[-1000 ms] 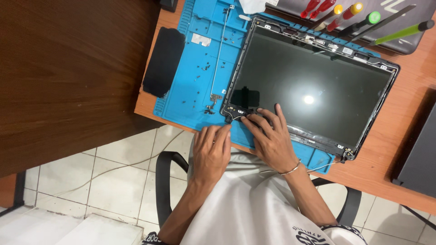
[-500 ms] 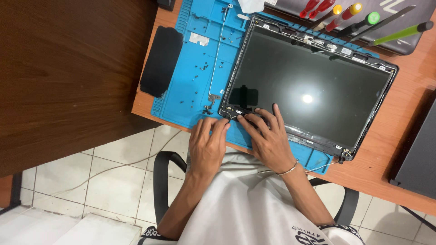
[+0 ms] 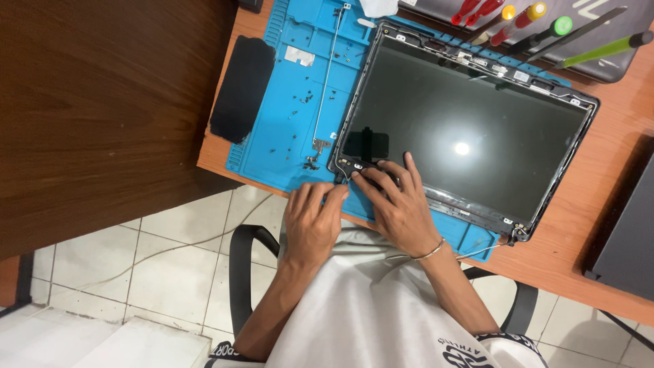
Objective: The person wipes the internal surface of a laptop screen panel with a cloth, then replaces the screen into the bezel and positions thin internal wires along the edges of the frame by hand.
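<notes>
Both hands, left hand (image 3: 312, 221) and right hand (image 3: 397, 202), open-fingered on the laptop screen panel's (image 3: 463, 129) near corner edge.

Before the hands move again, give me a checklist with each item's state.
1. Left hand at the near left corner of the screen panel, fingertips on the mat edge: ok.
2. Right hand spread on the panel's near edge, fingers on the corner bracket: ok.
3. Panel lying flat on the blue mat, frame inside the mat at this corner: ok.
4. Loose screws scattered on the mat, clear of both hands: ok.
5. Hinge bar lying loose on the mat beside the panel's left edge, close to the working corner: not ok.
6. Whether the corner bracket is free or fastened, hidden under the fingers: cannot tell.
</notes>
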